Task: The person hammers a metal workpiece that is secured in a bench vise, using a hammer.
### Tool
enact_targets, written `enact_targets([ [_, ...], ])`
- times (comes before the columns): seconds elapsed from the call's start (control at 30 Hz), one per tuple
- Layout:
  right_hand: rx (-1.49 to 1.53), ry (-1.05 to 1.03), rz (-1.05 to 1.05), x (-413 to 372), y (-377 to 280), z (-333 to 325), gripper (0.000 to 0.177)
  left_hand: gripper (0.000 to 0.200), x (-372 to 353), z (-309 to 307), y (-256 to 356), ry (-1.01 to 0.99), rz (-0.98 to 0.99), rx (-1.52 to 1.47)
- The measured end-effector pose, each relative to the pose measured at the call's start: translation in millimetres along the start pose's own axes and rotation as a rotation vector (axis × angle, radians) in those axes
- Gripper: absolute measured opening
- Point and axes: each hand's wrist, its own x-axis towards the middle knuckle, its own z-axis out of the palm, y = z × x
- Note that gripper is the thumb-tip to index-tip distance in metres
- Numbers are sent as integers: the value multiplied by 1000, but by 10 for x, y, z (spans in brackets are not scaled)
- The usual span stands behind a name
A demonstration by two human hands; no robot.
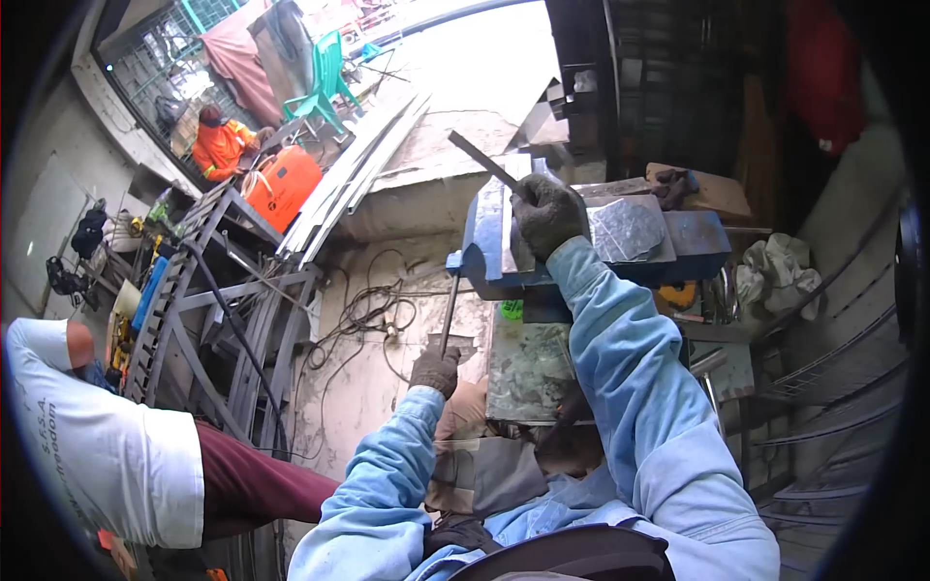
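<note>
A blue bench vise [488,229] stands ahead of me. My right hand [549,219], in a dark glove, is closed around a flat metal bar [482,159] at the vise jaws. The bar's far end sticks out up and to the left, and its lower part is hidden by the hand. Lower down, my left hand [435,372], also gloved, is wrapped round the vise handle [451,315], a thin rod hanging from the screw. A grey metal plate [628,230] lies just right of my right hand.
At left, a metal frame [208,320] stands near a person in a white shirt [116,455]. Beyond it are an orange case [283,188], long white profiles [358,174] and a person in orange [221,143]. Cables [360,321] loop across the floor. White cloth [777,276] lies right.
</note>
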Motion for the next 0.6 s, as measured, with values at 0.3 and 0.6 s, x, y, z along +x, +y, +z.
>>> enact_targets([
  [0.3,-44,-42,18,2,4,-14,14,47,84,314,-150,37,-7,-45],
  [0.6,-55,-45,38,3,-51,6,14,40,334,489,-288,-102,-208,-112],
])
